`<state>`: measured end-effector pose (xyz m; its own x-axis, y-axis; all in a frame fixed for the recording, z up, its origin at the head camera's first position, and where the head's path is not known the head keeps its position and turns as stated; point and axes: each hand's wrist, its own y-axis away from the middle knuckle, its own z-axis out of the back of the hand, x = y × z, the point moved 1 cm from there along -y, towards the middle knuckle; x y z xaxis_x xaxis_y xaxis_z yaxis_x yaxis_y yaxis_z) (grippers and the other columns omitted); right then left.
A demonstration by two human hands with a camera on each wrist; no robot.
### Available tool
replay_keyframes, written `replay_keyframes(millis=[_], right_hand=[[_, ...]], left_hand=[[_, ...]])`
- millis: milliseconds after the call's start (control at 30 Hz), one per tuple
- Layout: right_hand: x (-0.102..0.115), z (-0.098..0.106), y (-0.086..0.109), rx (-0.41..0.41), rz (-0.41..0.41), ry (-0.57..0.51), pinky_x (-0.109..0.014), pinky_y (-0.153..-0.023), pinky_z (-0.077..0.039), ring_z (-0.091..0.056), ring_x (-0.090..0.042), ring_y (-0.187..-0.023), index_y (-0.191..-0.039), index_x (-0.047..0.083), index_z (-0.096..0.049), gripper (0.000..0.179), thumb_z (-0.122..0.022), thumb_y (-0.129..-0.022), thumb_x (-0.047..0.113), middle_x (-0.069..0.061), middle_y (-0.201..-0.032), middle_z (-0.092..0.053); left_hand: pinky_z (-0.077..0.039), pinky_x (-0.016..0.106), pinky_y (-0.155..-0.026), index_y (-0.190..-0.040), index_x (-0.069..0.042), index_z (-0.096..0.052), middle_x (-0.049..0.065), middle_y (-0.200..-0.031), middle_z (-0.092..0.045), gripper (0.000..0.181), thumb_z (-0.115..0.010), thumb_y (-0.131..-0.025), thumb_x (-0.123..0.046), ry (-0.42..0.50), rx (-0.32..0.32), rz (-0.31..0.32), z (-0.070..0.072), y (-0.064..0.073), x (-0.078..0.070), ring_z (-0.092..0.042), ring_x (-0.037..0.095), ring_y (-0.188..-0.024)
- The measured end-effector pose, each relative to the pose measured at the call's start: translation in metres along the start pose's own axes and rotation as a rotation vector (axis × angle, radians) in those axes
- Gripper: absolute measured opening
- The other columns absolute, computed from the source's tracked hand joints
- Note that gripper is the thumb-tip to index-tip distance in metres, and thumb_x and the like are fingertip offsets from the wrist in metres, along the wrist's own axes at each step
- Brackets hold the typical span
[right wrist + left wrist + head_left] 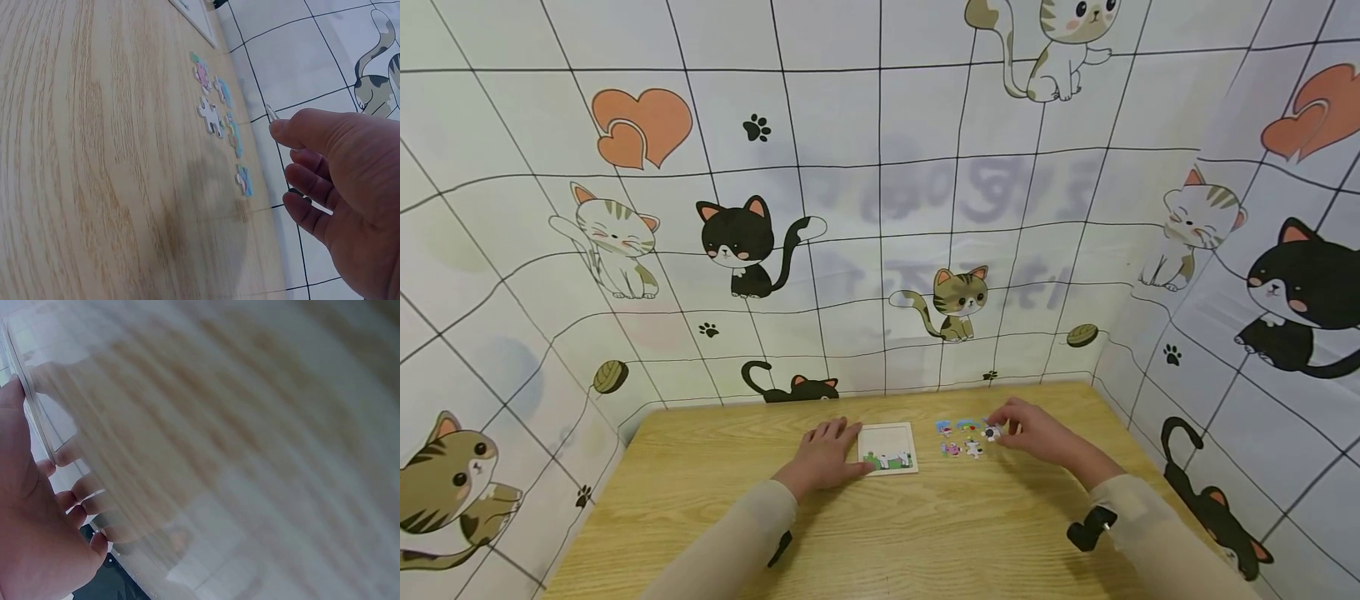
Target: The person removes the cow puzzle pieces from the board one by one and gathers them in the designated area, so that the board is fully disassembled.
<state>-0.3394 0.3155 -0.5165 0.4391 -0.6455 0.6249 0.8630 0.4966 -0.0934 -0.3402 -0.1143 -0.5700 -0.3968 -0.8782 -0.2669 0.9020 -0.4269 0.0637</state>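
Observation:
A square wooden puzzle board [886, 440] lies near the middle of the table, with a fitted strip of green and white picture along its bottom. My left hand [823, 457] rests at the board's left side, fingers extended and thumb touching its lower left edge. To the right, my right hand [1036, 431] pinches a white and dark jigsaw piece [992, 432] between thumb and fingers; in the right wrist view that piece [270, 112] is raised off the table, seen edge-on. Several loose jigsaw pieces lie between board and right hand, among them a white piece [211, 117] and a pink piece [200, 73].
The wooden table [925, 533] reaches back to a cloth wall [850, 275] printed with cats and grid lines. Similar cloth stands at both sides. A black wrist device [1092, 528] sits on the right sleeve.

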Motion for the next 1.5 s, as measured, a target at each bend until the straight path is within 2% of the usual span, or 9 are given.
replay_keyframes(millis=[267,667,1000,1500], right_hand=[[-0.006,-0.004,0.002,0.001,-0.057,-0.015,-0.033,-0.074,-0.053,-0.060,-0.019,-0.095,-0.124,0.006,-0.077,0.023,-0.082,-0.101,0.008,-0.004,-0.109,-0.061],[-0.018,-0.012,0.005,-0.002,-0.008,-0.044,-0.030,-0.073,-0.053,-0.060,-0.018,-0.090,-0.122,-0.002,-0.076,0.023,-0.081,-0.099,0.000,-0.011,-0.107,-0.062],[-0.025,-0.017,0.006,-0.004,-0.067,-0.064,-0.030,-0.070,-0.051,-0.056,-0.018,-0.085,-0.122,-0.002,-0.076,0.025,-0.081,-0.098,-0.002,-0.012,-0.105,-0.062],[-0.035,-0.024,0.003,0.014,-0.070,-0.051,-0.032,-0.076,-0.051,-0.055,-0.016,-0.088,-0.123,0.000,-0.076,0.023,-0.080,-0.101,0.003,-0.010,-0.105,-0.062]], left_hand=[[-0.032,0.070,-0.123,-0.172,-0.018,-0.041,0.021,-0.175,-0.037,0.090,-0.063,-0.104,-0.072,0.006,0.000,-0.008,0.004,0.003,-0.003,-0.034,0.045,-0.160],[-0.032,0.069,-0.124,-0.172,-0.018,-0.041,0.020,-0.174,-0.037,0.090,-0.062,-0.104,-0.073,0.005,0.003,-0.006,0.001,0.000,-0.001,-0.034,0.044,-0.160],[-0.032,0.068,-0.124,-0.173,-0.019,-0.041,0.020,-0.174,-0.038,0.091,-0.061,-0.103,-0.074,0.001,0.000,-0.010,0.000,0.001,-0.001,-0.035,0.044,-0.160],[-0.031,0.071,-0.123,-0.173,-0.016,-0.041,0.022,-0.174,-0.037,0.088,-0.064,-0.105,-0.068,0.004,-0.001,-0.016,0.003,0.001,-0.001,-0.034,0.047,-0.160]])
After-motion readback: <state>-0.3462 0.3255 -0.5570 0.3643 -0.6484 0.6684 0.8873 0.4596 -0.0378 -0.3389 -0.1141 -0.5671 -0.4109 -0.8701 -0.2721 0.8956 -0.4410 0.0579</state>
